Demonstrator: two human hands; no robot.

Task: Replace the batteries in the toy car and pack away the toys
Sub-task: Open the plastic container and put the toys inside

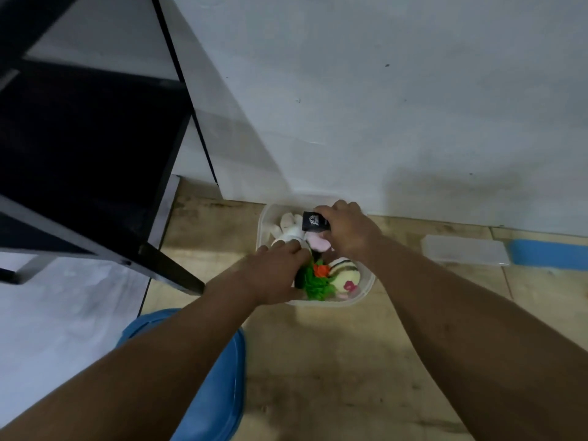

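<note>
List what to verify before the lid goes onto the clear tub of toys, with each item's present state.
1. Clear plastic tub sits flat on the wooden floor: ok.
2. Translucent rectangular lid lies free on the floor to the right of the tub: ok.
3. Black boxy toy with a white logo is let go inside the tub: not ok, the right hand grips it at the far rim.
4. Hands out of the tub: not ok, the left hand rests on the green frilly toy.
5. Yellow striped plush and white plush sit below the rim: cannot tell.
6. Batteries replaced: cannot tell.
</note>
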